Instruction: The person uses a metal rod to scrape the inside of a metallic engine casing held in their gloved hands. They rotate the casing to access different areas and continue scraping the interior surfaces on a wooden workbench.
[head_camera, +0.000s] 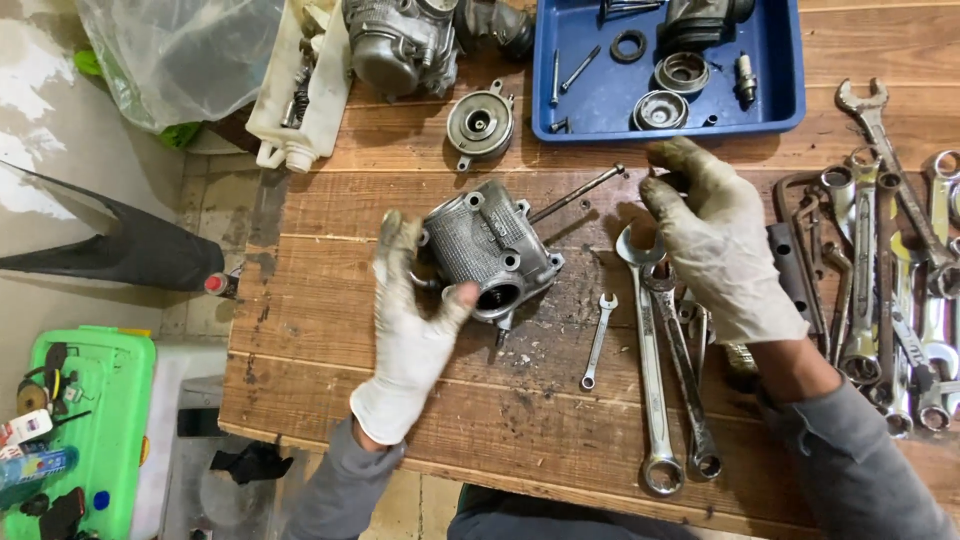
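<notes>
A grey cast metal engine part (490, 247) lies on the wooden table (420, 400), with a long thin bolt (578, 192) sticking out toward the upper right. My left hand (410, 320), in a dirty white glove, grips the part's left and lower side, thumb by its round opening. My right hand (712, 240), gloved too, hovers with curled fingers above the spanners to the right, just below the blue tray. It holds nothing that I can see.
A blue tray (780, 100) with small round parts stands at the back. A round metal cover (480, 123) lies near it. Several spanners (650, 380) and wrenches (890, 290) lie to the right. A white plastic container (300, 90) and a green box (95, 420) are at the left.
</notes>
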